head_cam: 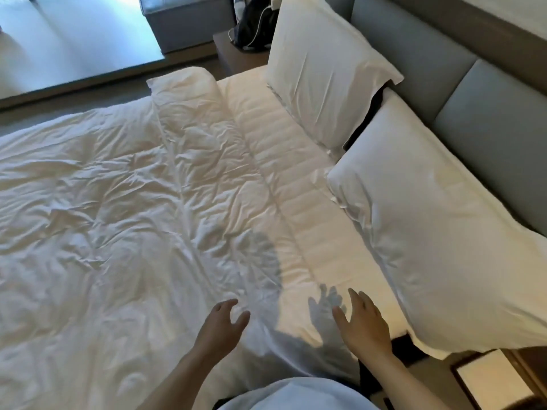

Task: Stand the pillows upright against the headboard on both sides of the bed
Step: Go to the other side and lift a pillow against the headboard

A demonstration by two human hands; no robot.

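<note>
Two white pillows lean upright against the grey padded headboard [438,54]. The far pillow [322,69] stands at the bed's far side, the near pillow [429,232] at the side closest to me. A dark gap shows between them. My left hand [220,324] hovers over the crumpled white duvet [103,217], fingers apart and holding nothing. My right hand [364,321] is spread over the bare quilted mattress strip [299,202], a short way left of the near pillow's lower corner, not touching it.
A wooden nightstand [236,54] on the far side carries a dark bag [254,25] and a white charger cable. A grey upholstered bench [183,22] stands beyond it. Another nightstand with a white pad [485,383] is at the bottom right.
</note>
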